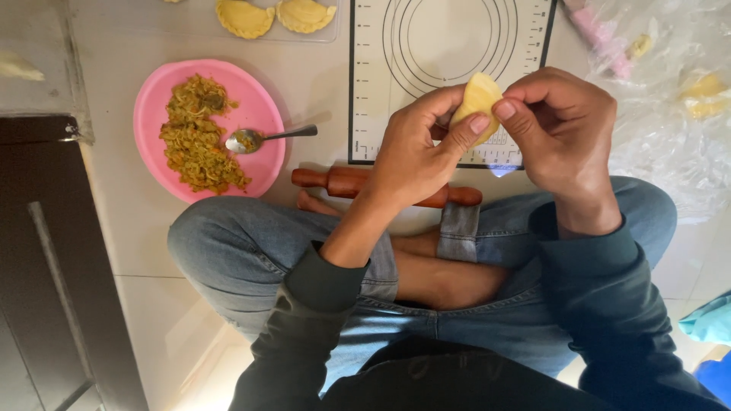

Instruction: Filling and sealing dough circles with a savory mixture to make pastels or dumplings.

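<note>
— What's on the floor by your knees?
— My wooden rolling pin (346, 181), the ringed pastry mat (449, 46) beyond it, and my pink plate (259, 106) of spiced filling (196, 137) holding a spoon (263, 138).
— Farther off?
— Two crimped pastries (274, 17) on a clear tray (332, 34).

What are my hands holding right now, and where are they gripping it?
A folded yellow dough pastry, pinched at its edge by left hand and right hand fingers.

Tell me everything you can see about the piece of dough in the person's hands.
The piece of dough is pale yellow, smooth and soft-looking, folded into a small rounded pocket. It is held upright in the air above the white rolling mat. The left hand grips it from the left with thumb and fingers, and the right hand pinches its right edge. What is inside cannot be seen.
</note>
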